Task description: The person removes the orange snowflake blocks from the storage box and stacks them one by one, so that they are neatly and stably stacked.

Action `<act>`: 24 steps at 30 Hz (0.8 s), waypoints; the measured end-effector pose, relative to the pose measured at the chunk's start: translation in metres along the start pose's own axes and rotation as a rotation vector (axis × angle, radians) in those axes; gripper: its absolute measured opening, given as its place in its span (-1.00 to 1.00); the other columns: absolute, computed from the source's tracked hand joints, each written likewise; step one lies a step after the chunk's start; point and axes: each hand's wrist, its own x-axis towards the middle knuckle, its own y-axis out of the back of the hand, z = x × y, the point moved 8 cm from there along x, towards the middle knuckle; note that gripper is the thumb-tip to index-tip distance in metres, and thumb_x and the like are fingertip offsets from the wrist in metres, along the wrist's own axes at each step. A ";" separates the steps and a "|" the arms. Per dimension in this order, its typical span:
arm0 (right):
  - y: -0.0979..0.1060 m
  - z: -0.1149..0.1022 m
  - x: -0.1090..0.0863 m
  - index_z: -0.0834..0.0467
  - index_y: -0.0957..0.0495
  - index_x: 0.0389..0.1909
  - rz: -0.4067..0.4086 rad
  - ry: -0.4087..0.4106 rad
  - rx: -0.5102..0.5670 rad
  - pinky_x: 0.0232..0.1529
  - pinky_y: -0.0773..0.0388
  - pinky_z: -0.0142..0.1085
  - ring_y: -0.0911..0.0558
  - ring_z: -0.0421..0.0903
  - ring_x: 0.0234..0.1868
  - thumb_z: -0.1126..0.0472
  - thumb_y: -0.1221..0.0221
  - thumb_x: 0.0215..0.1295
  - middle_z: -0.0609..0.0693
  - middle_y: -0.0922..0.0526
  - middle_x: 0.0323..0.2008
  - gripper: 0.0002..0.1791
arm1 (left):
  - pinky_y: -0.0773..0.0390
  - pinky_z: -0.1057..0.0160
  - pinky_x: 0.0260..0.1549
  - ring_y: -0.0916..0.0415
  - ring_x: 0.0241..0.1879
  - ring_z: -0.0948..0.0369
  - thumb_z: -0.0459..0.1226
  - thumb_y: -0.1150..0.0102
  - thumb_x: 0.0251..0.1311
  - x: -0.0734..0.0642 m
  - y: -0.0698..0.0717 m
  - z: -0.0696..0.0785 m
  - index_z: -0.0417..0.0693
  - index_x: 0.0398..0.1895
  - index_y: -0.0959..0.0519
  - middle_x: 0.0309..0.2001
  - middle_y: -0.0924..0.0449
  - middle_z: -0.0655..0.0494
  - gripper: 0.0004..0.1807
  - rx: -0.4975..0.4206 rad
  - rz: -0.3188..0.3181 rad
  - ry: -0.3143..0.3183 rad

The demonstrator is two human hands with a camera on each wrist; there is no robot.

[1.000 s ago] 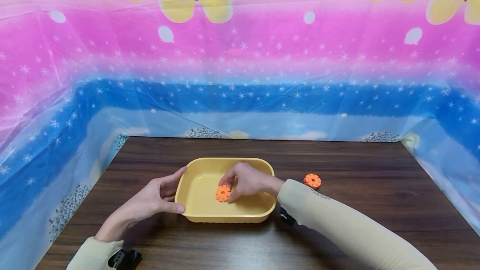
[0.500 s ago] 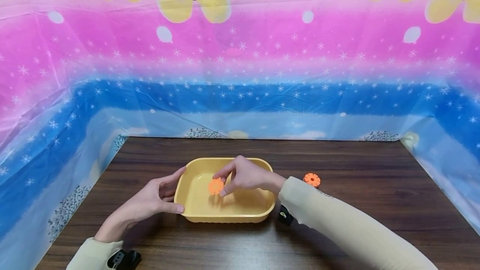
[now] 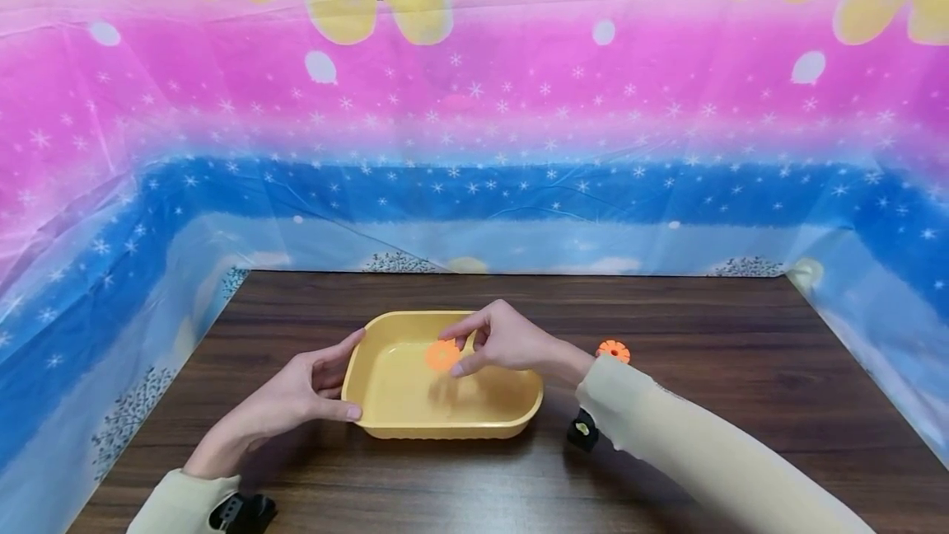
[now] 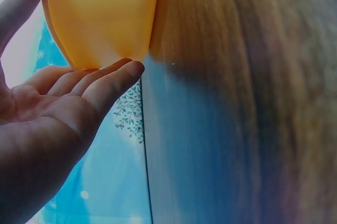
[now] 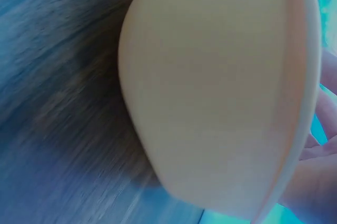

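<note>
A yellow plastic basin (image 3: 400, 416) stands on the table. My left hand (image 3: 296, 390) holds its left end, thumb at the front corner and forefinger at the back one. In the left wrist view the fingers (image 4: 108, 84) lie along the outside of the basin. Over the basin, my right hand (image 3: 511, 338) pinches an orange notched interlocking disc (image 3: 442, 356) between thumb and fingers. The disc is slightly blurred and appears raised off the bottom. From the right wrist, the basin's outer wall (image 5: 205, 87) hides most of that hand and all of the disc.
Another orange notched disc (image 3: 614, 351) lies right of the basin, partly behind the right sleeve (image 3: 667, 419). The dark wood table (image 3: 460, 484) is bordered by a patterned cloth (image 3: 482, 188) at the back and sides.
My right hand has drawn back up and to the right with the pinched disc, after first shifting it slightly left. The left hand keeps its hold on the basin.
</note>
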 end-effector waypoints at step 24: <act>0.042 0.004 -0.045 0.06 -0.76 0.13 0.108 0.021 -0.084 -0.42 -0.37 -0.36 -0.44 -0.08 -0.44 0.19 -0.57 0.11 0.02 -0.65 -0.30 -0.50 | -0.59 0.22 0.18 -0.24 0.45 -0.28 -0.42 -0.48 0.18 -0.001 -0.001 0.001 -0.17 0.70 0.15 0.62 0.06 -0.36 0.18 0.008 0.000 0.005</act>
